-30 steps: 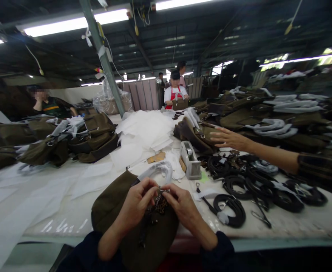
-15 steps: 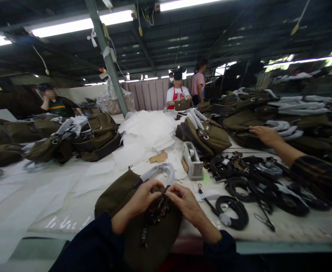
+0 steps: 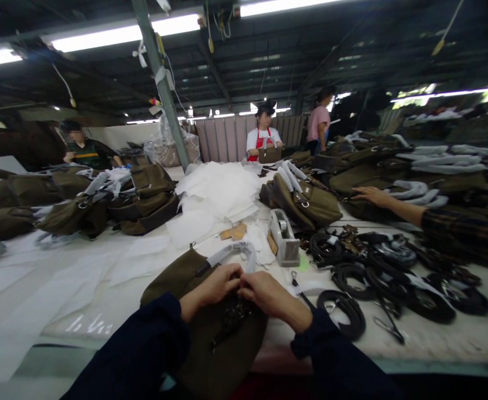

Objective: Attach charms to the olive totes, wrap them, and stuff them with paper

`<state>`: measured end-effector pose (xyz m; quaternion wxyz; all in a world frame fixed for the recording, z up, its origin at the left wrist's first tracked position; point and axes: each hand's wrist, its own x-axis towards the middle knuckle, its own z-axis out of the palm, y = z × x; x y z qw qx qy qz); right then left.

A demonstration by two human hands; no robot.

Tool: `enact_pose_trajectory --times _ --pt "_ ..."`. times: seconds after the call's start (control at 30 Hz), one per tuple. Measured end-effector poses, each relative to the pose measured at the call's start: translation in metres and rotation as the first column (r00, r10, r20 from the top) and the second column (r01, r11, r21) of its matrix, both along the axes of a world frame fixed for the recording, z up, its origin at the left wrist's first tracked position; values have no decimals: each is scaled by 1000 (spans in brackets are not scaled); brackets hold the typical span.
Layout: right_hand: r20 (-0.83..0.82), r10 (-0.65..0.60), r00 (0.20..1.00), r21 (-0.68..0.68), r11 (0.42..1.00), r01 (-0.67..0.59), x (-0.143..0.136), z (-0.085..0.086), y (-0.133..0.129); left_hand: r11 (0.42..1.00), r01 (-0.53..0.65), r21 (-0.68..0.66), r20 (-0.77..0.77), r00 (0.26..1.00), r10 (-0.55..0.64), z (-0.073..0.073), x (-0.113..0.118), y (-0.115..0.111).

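An olive-green bag (image 3: 227,355) lies at the near edge of the table, its handle (image 3: 231,251) wrapped in white padding. Over its upper part, my left hand (image 3: 219,284) and my right hand (image 3: 266,291) meet with fingers pinched together near the handle's base. What the fingertips hold is too small and hidden to name. Just below them a dark metal chain with a charm (image 3: 235,316) hangs against the bag's front.
A grey tape dispenser (image 3: 283,239) stands beyond my right hand. Coiled black straps (image 3: 341,314) lie at the right, where another person's hand (image 3: 371,195) touches piled bags. White sheets (image 3: 219,186) are heaped behind the bag.
My hands have drawn closer together, and my right hand has turned over more. The chain's charm has shifted. The other person's hand at the right has moved left a little.
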<state>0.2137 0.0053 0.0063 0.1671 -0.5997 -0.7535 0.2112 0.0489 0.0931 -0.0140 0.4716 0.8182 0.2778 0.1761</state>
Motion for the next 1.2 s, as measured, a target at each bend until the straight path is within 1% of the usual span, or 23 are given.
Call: enact_pose_trajectory --times 0.13,0.23,0.4,0.6,0.77,0.9,1.07,1.2 --pt "77 -26 997 -23 999 28 6 3 3 988 29 -151 22 999 -26 -2 3 3" --pt "111 -44 993 -40 998 48 7 4 5 972 34 -232 41 999 -25 -3 3 3" --pt "182 -14 983 -55 998 25 3 9 8 958 17 -285 69 998 2 -5 2 5" --pt "273 44 961 -72 997 -25 0 21 10 945 12 -326 80 997 14 -5 3 7" --pt "336 47 941 -96 995 -15 -1 26 14 927 7 -375 91 995 29 -6 4 8" --pt "340 38 940 -107 994 -2 0 24 16 913 4 -407 98 994 40 -8 2 10" --pt "329 -25 944 -73 996 52 -3 14 15 896 17 -444 101 994 31 -10 0 12" --pt "295 -51 954 -36 997 65 -5 7 13 893 -22 -449 91 993 70 -14 -1 11"
